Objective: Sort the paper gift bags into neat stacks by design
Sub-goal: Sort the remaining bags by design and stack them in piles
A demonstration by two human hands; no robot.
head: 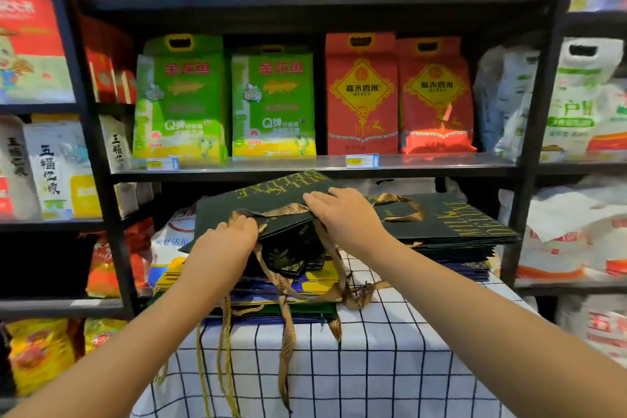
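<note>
Gripping the dark green bag (268, 210) by its near edge, left hand (225, 241) and right hand (342, 214) hold it above the mixed pile (271, 285); the matching green stack (451, 224) lies just right, nearer the right hand.

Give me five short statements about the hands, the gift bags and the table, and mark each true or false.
1. Both hands, left hand and right hand, are on the dark green bag. True.
2. The table's cloth is plain red. False: white with a dark grid.
3. A stack of dark green bags lies to the right. True.
4. The held bag has rope handles. False: brown ribbon handles.
5. The bag's lettering reads MILK DELUXE. True.
</note>
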